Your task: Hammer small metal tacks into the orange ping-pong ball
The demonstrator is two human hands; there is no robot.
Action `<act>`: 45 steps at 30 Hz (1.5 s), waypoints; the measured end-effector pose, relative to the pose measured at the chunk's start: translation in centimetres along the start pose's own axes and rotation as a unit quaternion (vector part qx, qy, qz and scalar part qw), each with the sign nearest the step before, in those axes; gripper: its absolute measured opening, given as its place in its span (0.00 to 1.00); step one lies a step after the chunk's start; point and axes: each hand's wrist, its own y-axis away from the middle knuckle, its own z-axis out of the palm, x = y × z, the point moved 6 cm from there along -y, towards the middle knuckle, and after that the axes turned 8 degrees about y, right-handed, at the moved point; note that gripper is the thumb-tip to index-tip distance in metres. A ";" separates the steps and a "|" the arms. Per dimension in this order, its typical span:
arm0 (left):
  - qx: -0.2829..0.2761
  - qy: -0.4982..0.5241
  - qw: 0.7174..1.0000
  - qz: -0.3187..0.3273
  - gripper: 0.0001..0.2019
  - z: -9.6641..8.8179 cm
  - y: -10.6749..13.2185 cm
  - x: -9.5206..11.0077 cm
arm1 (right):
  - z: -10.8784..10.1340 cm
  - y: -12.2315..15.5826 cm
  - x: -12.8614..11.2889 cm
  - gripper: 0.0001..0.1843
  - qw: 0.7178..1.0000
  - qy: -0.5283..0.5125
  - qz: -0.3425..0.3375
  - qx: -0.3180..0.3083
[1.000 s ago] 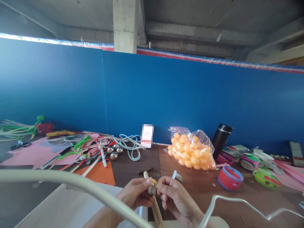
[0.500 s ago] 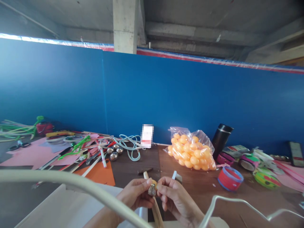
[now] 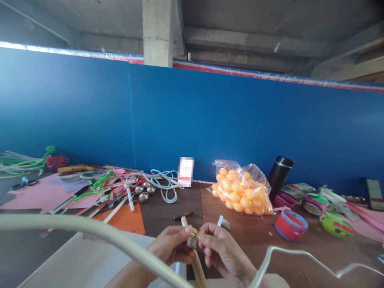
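Observation:
My left hand (image 3: 175, 244) is closed, thumb and fingers gripping a small silvery piece (image 3: 192, 241) with a yellow-orange patch at its top. Close against its right side, my right hand (image 3: 216, 244) pinches at the same piece; its fingertips hide part of the edge. What exactly the piece is cannot be made out. Beneath the hands lies a hammer (image 3: 198, 270), its wooden handle running toward me and its dark head beyond my fingers. Just behind my right hand a pale flat strip (image 3: 220, 220) sticks up.
A clear bag of orange balls (image 3: 240, 194) sits behind my hands. Left are several silver balls (image 3: 144, 196), a looped lanyard (image 3: 163, 184), orange paper (image 3: 135, 220) and cluttered tools. Right are a black flask (image 3: 281, 176) and tape rolls (image 3: 291, 225). A pale curved tube (image 3: 105, 234) crosses the foreground.

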 end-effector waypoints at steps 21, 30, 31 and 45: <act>-0.011 -0.005 1.000 0.002 0.19 0.4 0.1 0.1 | -0.3 -0.1 0.3 0.13 1.000 0.010 0.004 0.001; -0.008 -0.010 1.000 0.007 0.19 0.3 0.3 0.1 | -0.2 0.0 0.0 0.13 1.000 0.007 0.000 0.006; -0.007 -0.012 1.000 0.007 0.19 0.3 0.3 0.1 | -0.2 0.0 0.0 0.14 1.000 0.008 0.001 0.007; 0.019 0.019 0.999 0.022 0.19 -0.1 -0.1 0.1 | -0.9 -0.2 -0.3 0.14 0.990 0.122 -0.038 0.063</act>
